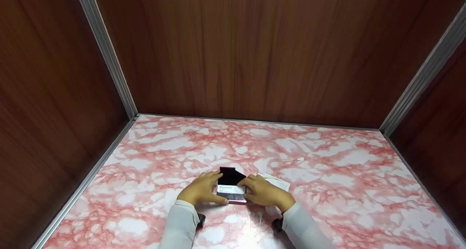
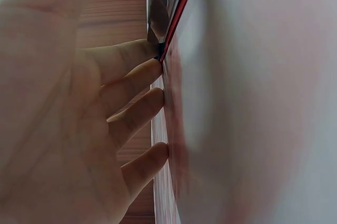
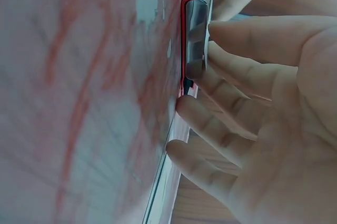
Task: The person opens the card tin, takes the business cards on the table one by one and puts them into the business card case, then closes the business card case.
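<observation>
A flat, phone-like black object (image 1: pixel 230 177) lies on the table in the head view, with a white printed strip across it and a glossy grey near end. Its underside edge shows red in both wrist views, below a shiny bevelled side. My left hand (image 1: pixel 202 189) holds its left side, thumb at the near edge and index finger farther up; the other left fingertips (image 2: pixel 158 97) rest on the table. At its right side my right hand (image 1: pixel 263 191) grips with thumb and index finger, while two lower fingertips (image 3: pixel 184 105) touch the tabletop. My hands hide parts of its sides.
A white printed card or leaflet (image 1: pixel 278 182) with a green mark lies just beyond my right hand, partly covered by it. The red-and-white marbled table (image 1: pixel 174 143) is bounded by brown wood-grain walls (image 1: pixel 233 52) with grey metal corner strips.
</observation>
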{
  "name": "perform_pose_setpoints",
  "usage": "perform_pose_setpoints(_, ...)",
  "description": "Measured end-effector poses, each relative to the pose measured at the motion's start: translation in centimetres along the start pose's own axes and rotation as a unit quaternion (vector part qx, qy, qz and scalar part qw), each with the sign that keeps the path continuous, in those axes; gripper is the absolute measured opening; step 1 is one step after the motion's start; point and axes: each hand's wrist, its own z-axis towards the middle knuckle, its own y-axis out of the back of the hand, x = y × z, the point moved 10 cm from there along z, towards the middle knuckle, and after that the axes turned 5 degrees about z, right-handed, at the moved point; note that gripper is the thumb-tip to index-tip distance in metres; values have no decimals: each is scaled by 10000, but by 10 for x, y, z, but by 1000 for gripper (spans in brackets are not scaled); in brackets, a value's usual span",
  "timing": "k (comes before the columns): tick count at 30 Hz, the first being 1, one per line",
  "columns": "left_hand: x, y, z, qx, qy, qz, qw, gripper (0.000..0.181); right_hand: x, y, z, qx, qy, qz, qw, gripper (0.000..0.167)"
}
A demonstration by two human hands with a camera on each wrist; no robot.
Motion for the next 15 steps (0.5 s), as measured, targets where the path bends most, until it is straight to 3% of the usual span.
perform_pose_setpoints(7,-1,1,0,-40,-48,34,10000,104,3,-1,0,38,130,-304,9994,37)
perform_pose_setpoints(15,-1,1,-1,-26,-32,32,10000,104,-1,2,-2,149,-12,-19,9999,44)
